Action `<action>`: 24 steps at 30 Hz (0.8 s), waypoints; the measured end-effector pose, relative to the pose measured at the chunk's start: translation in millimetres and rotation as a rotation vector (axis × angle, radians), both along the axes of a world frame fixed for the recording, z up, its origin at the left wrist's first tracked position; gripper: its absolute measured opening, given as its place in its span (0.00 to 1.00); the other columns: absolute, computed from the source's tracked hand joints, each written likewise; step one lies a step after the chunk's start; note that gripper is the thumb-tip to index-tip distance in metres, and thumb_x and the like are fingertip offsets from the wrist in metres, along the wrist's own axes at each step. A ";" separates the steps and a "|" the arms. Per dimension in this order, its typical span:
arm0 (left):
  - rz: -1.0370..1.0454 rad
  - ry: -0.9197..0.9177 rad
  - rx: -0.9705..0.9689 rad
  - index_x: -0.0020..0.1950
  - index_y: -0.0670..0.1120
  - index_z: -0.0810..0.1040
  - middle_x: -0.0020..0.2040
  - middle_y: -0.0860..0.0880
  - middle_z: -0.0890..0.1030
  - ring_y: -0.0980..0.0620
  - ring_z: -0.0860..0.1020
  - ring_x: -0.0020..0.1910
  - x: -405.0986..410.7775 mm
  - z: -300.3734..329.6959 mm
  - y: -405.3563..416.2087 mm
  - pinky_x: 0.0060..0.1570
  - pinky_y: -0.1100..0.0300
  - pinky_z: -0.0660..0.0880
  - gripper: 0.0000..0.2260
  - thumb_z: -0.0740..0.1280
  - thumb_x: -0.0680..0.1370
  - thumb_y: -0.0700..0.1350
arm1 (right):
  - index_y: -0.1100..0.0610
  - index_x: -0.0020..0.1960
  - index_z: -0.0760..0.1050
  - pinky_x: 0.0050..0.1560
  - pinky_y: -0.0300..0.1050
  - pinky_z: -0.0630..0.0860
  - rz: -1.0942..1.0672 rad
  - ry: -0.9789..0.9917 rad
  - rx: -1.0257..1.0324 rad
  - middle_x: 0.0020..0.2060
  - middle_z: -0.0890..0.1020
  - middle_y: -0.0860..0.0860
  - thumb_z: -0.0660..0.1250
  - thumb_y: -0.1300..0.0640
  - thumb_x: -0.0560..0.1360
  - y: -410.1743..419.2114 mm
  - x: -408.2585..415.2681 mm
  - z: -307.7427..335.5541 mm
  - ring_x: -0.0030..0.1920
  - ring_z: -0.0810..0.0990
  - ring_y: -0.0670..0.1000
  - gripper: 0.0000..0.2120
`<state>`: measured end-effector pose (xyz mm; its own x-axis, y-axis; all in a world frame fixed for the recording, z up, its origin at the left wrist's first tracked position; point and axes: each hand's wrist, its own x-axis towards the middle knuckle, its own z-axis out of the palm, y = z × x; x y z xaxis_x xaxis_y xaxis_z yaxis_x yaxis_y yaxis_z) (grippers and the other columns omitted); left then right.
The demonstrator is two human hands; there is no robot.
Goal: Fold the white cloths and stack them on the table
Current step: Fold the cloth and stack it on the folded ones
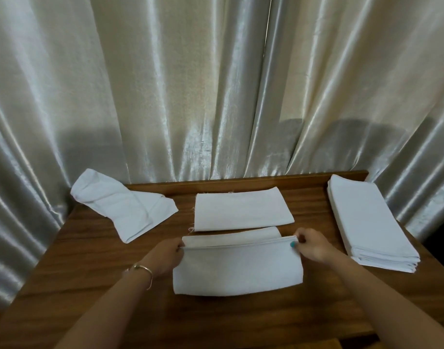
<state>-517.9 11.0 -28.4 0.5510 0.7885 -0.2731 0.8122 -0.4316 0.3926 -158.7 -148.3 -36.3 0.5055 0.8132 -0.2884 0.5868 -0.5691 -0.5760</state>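
A person's left hand (169, 250) and right hand (307, 244) each pinched one end of the raised fold line of a white cloth (237, 269) lying at the near middle of the wooden table (90, 273), mid-fold. A folded cloth (241, 212) lay just beyond it, a rumpled cloth (125, 207) at the far left, and a stack (371, 222) at the right. The fold appeared unfinished; the next move likely called for laying the pinched edge over evenly.

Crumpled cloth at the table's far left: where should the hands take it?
Probably the crumpled cloth by its near end, from the near side: that flat end lies on the table, while the bunched far end overhangs the edge against the curtain.
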 end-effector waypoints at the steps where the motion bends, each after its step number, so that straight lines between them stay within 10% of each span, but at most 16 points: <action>1: 0.090 -0.100 0.003 0.56 0.44 0.75 0.54 0.47 0.79 0.51 0.76 0.51 6.3 -6.1 4.5 0.47 0.61 0.71 0.10 0.57 0.81 0.42 | 0.58 0.45 0.76 0.48 0.48 0.77 -0.072 0.077 0.048 0.44 0.81 0.54 0.67 0.58 0.76 8.6 -0.9 -6.4 0.46 0.80 0.54 0.04; 6: 0.415 -0.330 -0.054 0.57 0.39 0.71 0.55 0.40 0.78 0.47 0.76 0.49 41.0 -37.4 28.5 0.46 0.59 0.72 0.08 0.58 0.80 0.35 | 0.55 0.52 0.71 0.48 0.50 0.75 -0.234 0.177 0.167 0.46 0.80 0.54 0.59 0.55 0.81 48.8 -5.4 -40.3 0.45 0.79 0.52 0.05; 11: 0.347 -0.235 0.105 0.62 0.41 0.69 0.58 0.43 0.75 0.45 0.78 0.47 50.7 -67.0 43.9 0.45 0.57 0.73 0.12 0.56 0.79 0.34 | 0.54 0.57 0.66 0.29 0.44 0.71 -0.195 -0.061 0.101 0.33 0.78 0.52 0.55 0.54 0.82 70.4 -6.4 -74.5 0.32 0.78 0.50 0.06; 15: 0.299 -0.064 0.217 0.64 0.43 0.67 0.57 0.46 0.74 0.45 0.81 0.41 51.5 -79.4 47.0 0.39 0.55 0.77 0.15 0.57 0.78 0.34 | 0.48 0.65 0.60 0.34 0.43 0.74 -0.151 -0.201 -0.004 0.36 0.79 0.50 0.55 0.53 0.81 76.0 -7.0 -89.3 0.36 0.79 0.47 0.13; 19: 0.224 -0.006 0.420 0.48 0.37 0.75 0.37 0.41 0.79 0.44 0.75 0.17 59.0 -81.4 40.1 0.15 0.60 0.69 0.21 0.74 0.59 0.26 | 0.48 0.67 0.57 0.36 0.46 0.76 -0.119 -0.370 -0.061 0.40 0.80 0.50 0.52 0.53 0.82 79.8 -13.5 -91.9 0.38 0.80 0.50 0.15; 24: 0.163 0.013 0.605 0.44 0.35 0.76 0.27 0.41 0.74 0.46 0.68 0.11 65.2 -86.0 43.8 0.12 0.64 0.65 0.23 0.76 0.52 0.27 | 0.47 0.68 0.56 0.32 0.43 0.71 -0.175 -0.551 -0.106 0.45 0.82 0.48 0.53 0.54 0.81 82.9 -33.1 -97.1 0.38 0.82 0.50 0.17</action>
